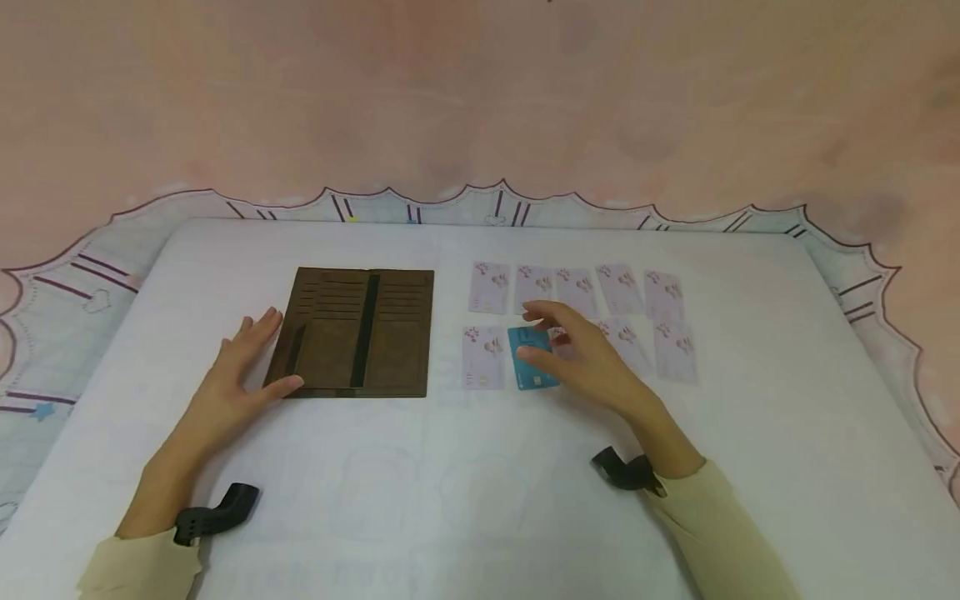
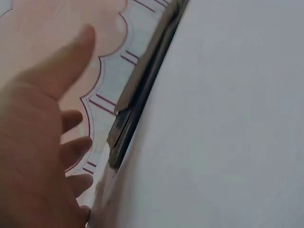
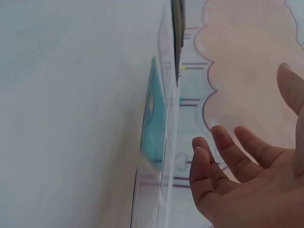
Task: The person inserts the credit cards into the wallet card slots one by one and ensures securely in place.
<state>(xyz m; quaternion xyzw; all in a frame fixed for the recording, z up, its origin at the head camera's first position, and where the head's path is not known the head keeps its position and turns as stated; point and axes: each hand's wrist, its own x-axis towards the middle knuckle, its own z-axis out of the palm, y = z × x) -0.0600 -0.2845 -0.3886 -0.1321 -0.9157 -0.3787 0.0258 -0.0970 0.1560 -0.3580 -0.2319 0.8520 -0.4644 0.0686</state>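
Note:
A brown wallet with card slots and a dark strap lies unfolded on the white table. My left hand is at its left edge, fingers spread, the thumb over the near left corner. Whether that thumb presses on the wallet I cannot tell. Right of the wallet, a blue card lies among pale lilac cards set out in two rows. Above the blue card hovers my right hand, thumb and fingers apart and loosely bent. In the right wrist view its fingers hold nothing; part of the card layout is hidden beneath them.
The white tabletop stretches toward me and to the right of the cards. A scalloped, striped cloth border runs along the far side and down both sides. Black wrist cameras sit on both forearms.

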